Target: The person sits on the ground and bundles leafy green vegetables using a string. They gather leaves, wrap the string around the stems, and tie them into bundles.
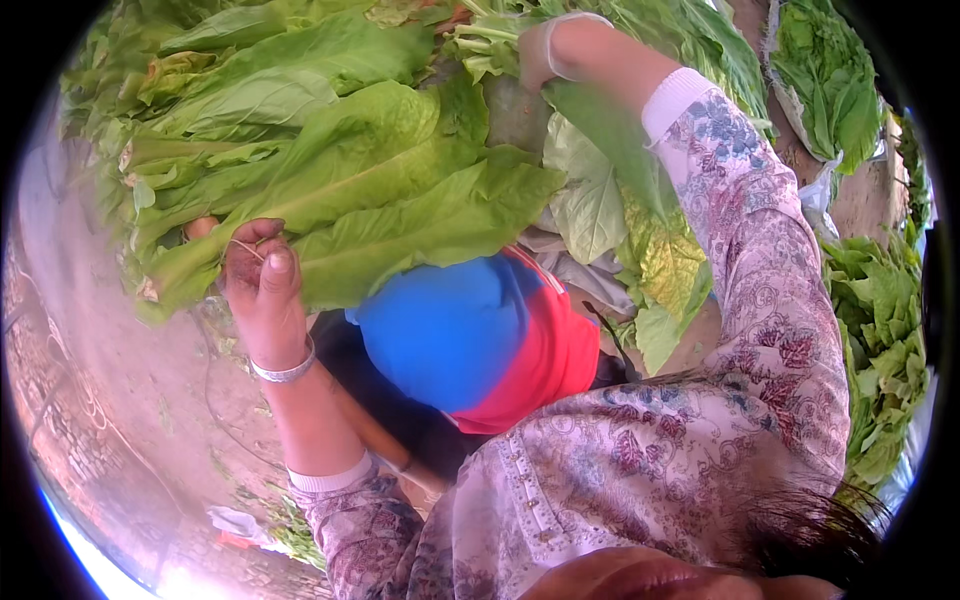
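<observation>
My left hand (262,281) is at the stalk end of a pile of large green leaves (360,187), probably tobacco. A thin string (247,249) is pinched between its thumb and fingers, and a patterned bangle circles the wrist. The nearest broad leaf (427,225) lies beside that hand and reaches over my lap. My right hand (534,56) stretches to the far side, beside a bunch of pale leaf stalks (484,41). Its fingers are hidden, so I cannot tell whether they grip anything. Pale and yellowing leaves (660,255) lie below my right forearm.
A blue and red cloth (450,337) covers my lap. More leaf heaps (825,82) stand at the right, with another heap (874,360) nearer me. Loose cord (94,405) lies on the dusty ground at left. A whitish scrap (240,525) lies near my left elbow.
</observation>
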Motion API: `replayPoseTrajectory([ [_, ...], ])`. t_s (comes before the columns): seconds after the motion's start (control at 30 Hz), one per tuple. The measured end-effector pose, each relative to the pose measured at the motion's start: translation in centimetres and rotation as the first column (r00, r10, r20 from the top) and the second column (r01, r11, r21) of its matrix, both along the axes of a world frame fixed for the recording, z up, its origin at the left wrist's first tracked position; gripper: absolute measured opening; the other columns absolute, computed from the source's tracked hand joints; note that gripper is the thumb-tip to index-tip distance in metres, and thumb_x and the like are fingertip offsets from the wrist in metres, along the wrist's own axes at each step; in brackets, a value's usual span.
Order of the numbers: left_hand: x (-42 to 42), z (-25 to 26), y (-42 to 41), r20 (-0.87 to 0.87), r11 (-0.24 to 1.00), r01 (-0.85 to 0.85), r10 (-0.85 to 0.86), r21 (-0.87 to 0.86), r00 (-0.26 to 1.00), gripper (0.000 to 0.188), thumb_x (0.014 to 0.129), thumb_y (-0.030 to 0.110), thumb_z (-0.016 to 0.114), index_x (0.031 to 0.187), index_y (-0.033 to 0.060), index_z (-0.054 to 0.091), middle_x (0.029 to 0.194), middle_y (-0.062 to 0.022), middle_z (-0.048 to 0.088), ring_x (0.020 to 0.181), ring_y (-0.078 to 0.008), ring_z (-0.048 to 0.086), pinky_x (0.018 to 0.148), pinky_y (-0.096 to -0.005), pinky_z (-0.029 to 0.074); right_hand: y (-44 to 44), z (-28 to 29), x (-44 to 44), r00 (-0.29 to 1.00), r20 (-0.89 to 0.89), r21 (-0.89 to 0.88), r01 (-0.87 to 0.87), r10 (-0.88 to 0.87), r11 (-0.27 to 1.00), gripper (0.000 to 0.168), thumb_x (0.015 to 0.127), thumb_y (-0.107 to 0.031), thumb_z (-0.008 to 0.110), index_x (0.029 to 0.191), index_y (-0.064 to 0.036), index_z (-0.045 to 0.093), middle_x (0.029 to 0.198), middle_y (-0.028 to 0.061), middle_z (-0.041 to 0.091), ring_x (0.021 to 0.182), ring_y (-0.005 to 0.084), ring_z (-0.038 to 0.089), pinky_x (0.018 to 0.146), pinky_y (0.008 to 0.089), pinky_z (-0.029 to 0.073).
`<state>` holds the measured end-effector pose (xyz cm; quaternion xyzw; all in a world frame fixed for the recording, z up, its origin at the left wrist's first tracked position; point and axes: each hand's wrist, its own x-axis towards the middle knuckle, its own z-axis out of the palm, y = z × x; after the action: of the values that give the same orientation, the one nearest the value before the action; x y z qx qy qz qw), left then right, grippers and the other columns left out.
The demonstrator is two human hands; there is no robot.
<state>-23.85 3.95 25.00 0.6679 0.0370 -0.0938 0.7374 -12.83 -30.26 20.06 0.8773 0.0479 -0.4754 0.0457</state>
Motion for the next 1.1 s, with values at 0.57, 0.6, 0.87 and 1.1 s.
replayPoseTrajectory([
  [0.57, -0.2, 0.2, 0.3, -0.060, 0.979, 0.010, 0.002, 0.205, 0.998, 0.036, 0.076, 0.018, 0.070, 0.100, -0.0022, 0.053, 0.079, 0.0005, 0.050, 0.071, -0.0078, 0.043, 0.064, -0.0203, 0.036, -11.2, -17.0, -5.8, 0.797, 0.447, 0.087, 0.413, -0.405, 0.907, 0.054, 0.076, -0.021, 0.062, 0.125, -0.008, 0.045, 0.116, 0.0178, 0.056, 0.107, 0.0322, 0.056, 0.088, 0.0392, 0.046],
  [0.6, -0.2, 0.1, 0.5, -0.068, 0.971, 0.016, 0.000, 0.237, 0.998, 0.034, 0.077, 0.017, 0.069, 0.100, -0.0020, 0.054, 0.079, 0.0003, 0.051, 0.071, -0.0080, 0.044, 0.064, -0.0208, 0.037, -10.8, -17.2, -6.3, 0.779, 0.428, 0.148, 0.440, -0.458, 0.886, 0.057, 0.075, -0.025, 0.062, 0.126, -0.007, 0.044, 0.114, 0.0196, 0.057, 0.106, 0.0333, 0.056, 0.087, 0.0386, 0.046],
  [0.87, 0.3, -0.6, 1.0, -0.042, 0.941, 0.190, -0.186, 0.279, 0.982, 0.055, 0.076, 0.029, 0.072, 0.105, -0.0111, 0.048, 0.073, 0.0015, 0.049, 0.069, -0.0067, 0.048, 0.064, -0.0193, 0.039, 3.2, 2.6, -9.3, 0.729, 0.521, 0.667, -0.023, -0.444, 0.745, 0.083, 0.067, -0.050, 0.070, 0.123, 0.004, 0.043, 0.097, 0.0256, 0.061, 0.093, 0.0354, 0.060, 0.079, 0.0363, 0.047],
  [1.1, -0.5, 0.7, -0.2, 0.100, 0.997, 0.033, -0.040, 0.071, 0.994, 0.060, 0.071, 0.020, 0.077, 0.109, -0.0129, 0.045, 0.093, -0.0090, 0.057, 0.078, -0.0117, 0.054, 0.068, -0.0225, 0.047, 18.8, 8.6, -10.9, 0.866, 0.374, 0.812, -0.132, -0.332, 0.568, 0.105, 0.063, -0.023, 0.077, 0.142, -0.006, 0.011, 0.111, 0.0249, 0.056, 0.091, 0.0302, 0.061, 0.080, 0.0366, 0.048],
])
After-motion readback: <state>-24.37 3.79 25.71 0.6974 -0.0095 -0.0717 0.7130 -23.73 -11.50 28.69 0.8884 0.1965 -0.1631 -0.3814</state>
